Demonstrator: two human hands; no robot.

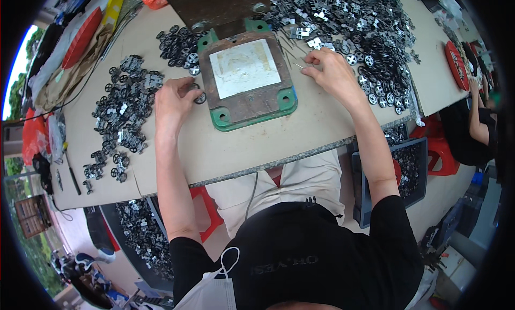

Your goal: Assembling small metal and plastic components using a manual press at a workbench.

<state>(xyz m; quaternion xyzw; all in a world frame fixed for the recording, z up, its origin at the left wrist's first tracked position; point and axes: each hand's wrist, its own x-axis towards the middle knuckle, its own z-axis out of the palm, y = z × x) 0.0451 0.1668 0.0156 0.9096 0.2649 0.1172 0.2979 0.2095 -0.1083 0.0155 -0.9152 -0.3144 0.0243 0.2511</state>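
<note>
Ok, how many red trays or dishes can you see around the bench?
2. One red tray lies at the far left edge of the table; another red dish sits at the far right edge. Others may be hidden.

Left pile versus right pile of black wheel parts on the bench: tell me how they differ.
The left pile is smaller, looser and scattered in clumps; the right pile is larger and denser. The left pile lies apart from the left hand; the right pile reaches the right hand. Both hold small black spoked wheels.

black short-sleeved shirt; beige trousers; white face mask hanging at the chest
</note>
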